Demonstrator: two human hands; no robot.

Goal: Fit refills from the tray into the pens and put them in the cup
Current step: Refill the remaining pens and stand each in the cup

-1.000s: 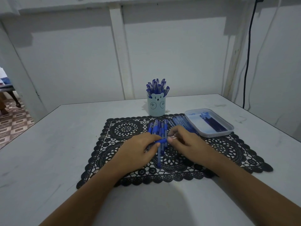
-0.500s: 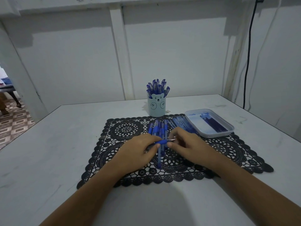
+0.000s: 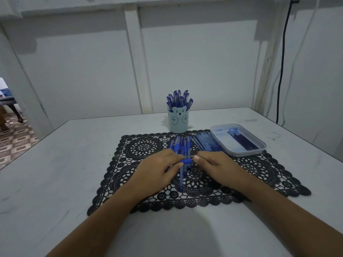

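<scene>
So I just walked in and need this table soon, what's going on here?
A person is assembling pens. The left hand grips a blue pen over the black lace mat while the right hand pinches its end. Loose pens lie on the mat; the bear cup already holds many, and the tray sits to the right.

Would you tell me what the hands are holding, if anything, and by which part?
A blue pen: the left hand grips its barrel, the right hand pinches at its blue grip-end tip.
</scene>
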